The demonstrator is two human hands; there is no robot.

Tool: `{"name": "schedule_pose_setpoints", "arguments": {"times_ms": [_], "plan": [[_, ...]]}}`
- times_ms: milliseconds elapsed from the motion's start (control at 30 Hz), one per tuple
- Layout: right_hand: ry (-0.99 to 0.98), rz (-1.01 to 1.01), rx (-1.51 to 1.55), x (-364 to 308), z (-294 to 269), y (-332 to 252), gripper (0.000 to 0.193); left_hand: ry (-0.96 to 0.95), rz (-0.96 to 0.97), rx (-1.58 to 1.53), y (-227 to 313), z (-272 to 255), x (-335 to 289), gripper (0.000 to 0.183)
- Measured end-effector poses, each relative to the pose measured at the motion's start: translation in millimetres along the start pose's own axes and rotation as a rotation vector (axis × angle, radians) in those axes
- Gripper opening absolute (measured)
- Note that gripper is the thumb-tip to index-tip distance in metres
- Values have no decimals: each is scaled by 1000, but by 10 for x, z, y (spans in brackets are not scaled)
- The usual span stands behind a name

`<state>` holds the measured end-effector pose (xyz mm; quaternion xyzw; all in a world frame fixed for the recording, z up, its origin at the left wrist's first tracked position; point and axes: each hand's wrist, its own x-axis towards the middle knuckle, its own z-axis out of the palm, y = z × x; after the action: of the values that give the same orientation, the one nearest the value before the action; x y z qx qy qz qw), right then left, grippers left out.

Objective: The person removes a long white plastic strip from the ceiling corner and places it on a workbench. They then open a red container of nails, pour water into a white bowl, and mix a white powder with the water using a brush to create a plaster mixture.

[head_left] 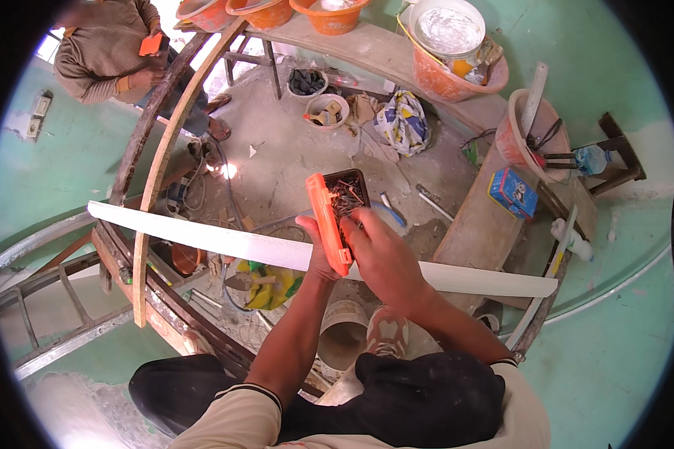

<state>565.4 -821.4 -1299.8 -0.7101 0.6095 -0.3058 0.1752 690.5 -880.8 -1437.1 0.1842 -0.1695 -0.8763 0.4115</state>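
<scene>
Your left hand (316, 251) grips the orange nail box (337, 206) from below; your right hand (378, 251), fingers bunched, reaches into it, above the white strip (202, 236).

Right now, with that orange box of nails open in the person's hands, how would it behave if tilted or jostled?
The orange box probably spills easily: its lid is open and the loose nails look unsecured. It seems rigid plastic, likely heavy for its size. The left hand supports it from below.

We are holding an orange box (335, 213) of nails in our left hand (316, 251). Our right hand (378, 251) is reaching into it. A long white strip (225, 243) is lying under our 2 hands.
</scene>
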Motion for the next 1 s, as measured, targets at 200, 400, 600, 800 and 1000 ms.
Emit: {"name": "schedule_pose_setpoints", "arguments": {"times_ms": [200, 400, 600, 800, 1000], "plan": [[-163, -19, -259, 11, 85, 209, 39, 132, 62, 196, -109, 184, 3, 109], [-310, 34, -293, 70, -79, 293, 28, 152, -79, -108, -340, -108, 9, 99], [-329, -38, -198, 54, -182, 544, 26, 145, -143, 92, -347, 223, -28, 102], [-219, -47, -125, -19, -206, 750, 19, 122, -194, 211, -365, 233, 31, 111], [-96, 67, 168, -22, -618, 705, 21, 32, -181, 128, -411, 404, 87, 116]]}}
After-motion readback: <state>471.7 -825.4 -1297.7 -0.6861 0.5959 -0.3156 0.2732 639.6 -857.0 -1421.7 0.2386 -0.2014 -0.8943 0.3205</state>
